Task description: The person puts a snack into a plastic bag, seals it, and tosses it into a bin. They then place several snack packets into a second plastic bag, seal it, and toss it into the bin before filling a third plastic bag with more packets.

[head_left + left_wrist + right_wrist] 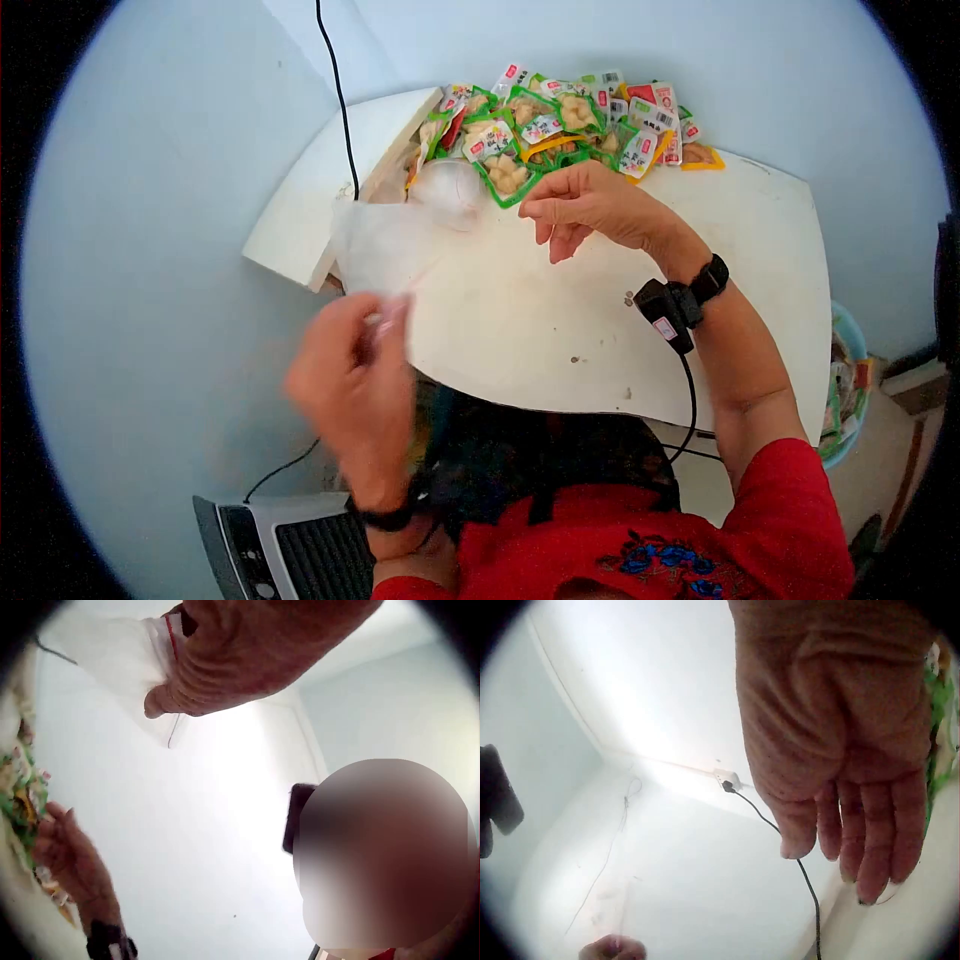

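My left hand (350, 370), blurred in the head view, grips a clear plastic bag (380, 245) by its edge. The bag hangs out past the fingers over the table's left side; a red line runs along its edge (171, 637) in the left wrist view. Above the table, my right hand (590, 210) is held with loosely bent fingers and nothing in them. In the right wrist view its palm and fingers (877, 832) show relaxed. Just beyond it lies a heap of snack packets (505, 175) in green, yellow and red wrappers.
A second clear plastic bag (448, 188) lies at the heap's left end. A raised white board (340, 180) borders the white table (540, 330), with a black cable (340, 90) hanging over it. At the right stands a blue basket (850, 440) holding packets.
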Available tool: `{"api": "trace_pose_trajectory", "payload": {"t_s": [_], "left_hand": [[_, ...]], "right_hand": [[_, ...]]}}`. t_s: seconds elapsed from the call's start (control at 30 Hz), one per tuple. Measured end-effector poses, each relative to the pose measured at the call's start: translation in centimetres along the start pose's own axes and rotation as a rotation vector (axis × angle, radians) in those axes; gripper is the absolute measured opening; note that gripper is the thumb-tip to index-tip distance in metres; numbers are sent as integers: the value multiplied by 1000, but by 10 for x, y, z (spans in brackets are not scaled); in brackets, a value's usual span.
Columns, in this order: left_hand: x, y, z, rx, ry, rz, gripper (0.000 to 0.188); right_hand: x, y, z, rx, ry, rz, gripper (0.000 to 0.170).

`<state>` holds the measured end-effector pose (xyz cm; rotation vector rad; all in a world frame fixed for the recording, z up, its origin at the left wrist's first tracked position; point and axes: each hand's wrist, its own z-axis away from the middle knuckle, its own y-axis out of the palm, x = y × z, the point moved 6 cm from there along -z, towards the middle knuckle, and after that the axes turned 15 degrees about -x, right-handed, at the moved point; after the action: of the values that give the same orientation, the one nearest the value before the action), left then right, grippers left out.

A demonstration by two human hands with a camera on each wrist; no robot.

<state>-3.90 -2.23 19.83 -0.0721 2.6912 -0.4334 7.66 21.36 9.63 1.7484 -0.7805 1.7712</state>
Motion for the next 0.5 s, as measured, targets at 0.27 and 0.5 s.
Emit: {"api": "trace_pose_trajectory", "payload": {"t_s": [0.27, 0.5], "left_hand": [[30, 128, 63, 313, -28, -64, 21], [37, 152, 89, 502, -259, 49, 26]], "right_hand": [[-43, 10, -16, 65, 87, 9, 38], [-68, 0, -27, -65, 176, -42, 38]]}}
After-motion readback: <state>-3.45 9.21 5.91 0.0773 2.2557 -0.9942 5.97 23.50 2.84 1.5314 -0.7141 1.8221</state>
